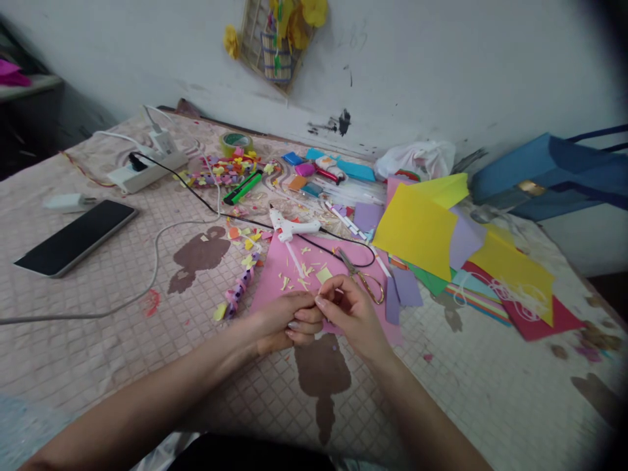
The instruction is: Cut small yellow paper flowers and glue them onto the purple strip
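Note:
My left hand (pixel 289 322) has its fingers curled in, and my right hand (pixel 349 313) pinches thumb to forefinger against it. Whatever lies between the fingertips is too small to make out. Both hands are over the near edge of a pink paper sheet (pixel 267 288) strewn with pale yellow paper scraps (pixel 285 281). Just beyond them lie a white glue gun (pixel 294 227) with its glue stick and gold-handled scissors (pixel 363 278). A strand of purple, pink and yellow paper flowers (pixel 240 288) rests left of the pink sheet.
A smartphone (pixel 78 237), charger (pixel 66 203) and power strip (pixel 147 171) with cables occupy the left. A green cutter (pixel 244 188) and tape roll (pixel 235 144) lie farther back. Yellow paper sheets (pixel 417 229) cover other coloured sheets at right, near a blue bag (pixel 544 173).

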